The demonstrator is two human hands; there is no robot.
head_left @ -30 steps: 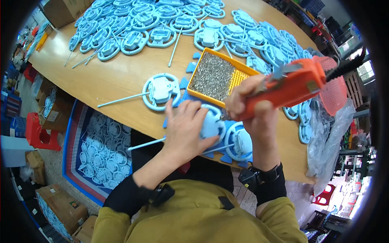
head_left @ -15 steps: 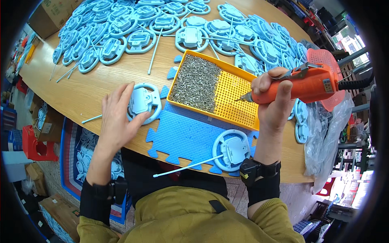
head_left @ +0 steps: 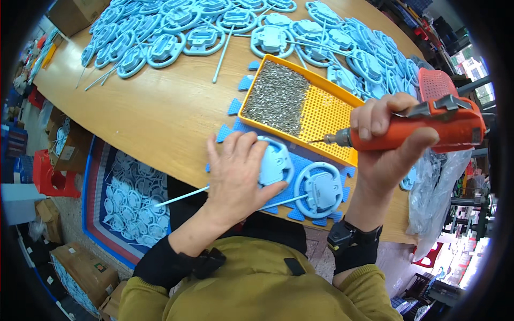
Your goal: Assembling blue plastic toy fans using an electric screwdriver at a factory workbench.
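Note:
My left hand (head_left: 235, 171) grips the left side of a light blue ring-shaped plastic part (head_left: 276, 163), fingers over its upper rim and thumb at its lower edge. A thin rod from this part sticks out left beneath my wrist. My right hand (head_left: 383, 134) is wrapped round an orange electric screwdriver (head_left: 428, 128), its bit pointing left over the yellow tray's near edge. A second ring-shaped part (head_left: 322, 190) lies flat on the blue foam mat (head_left: 296, 215), right beside the held one. Small metal screws (head_left: 278, 96) fill the left half of the perforated yellow tray (head_left: 334, 109).
Many similar light blue parts (head_left: 203, 40) are heaped along the table's far side. A pink basket (head_left: 436, 83) and clear plastic bags (head_left: 433, 198) sit at the right. Below the table's left edge stands a blue-rimmed bin (head_left: 88, 203) of parts, near a red stool (head_left: 53, 174).
My left hand has brought the ring-shaped part rightward from the bare tabletop onto the mat. The screwdriver stays in my right hand near the tray. The whole view has shifted a little.

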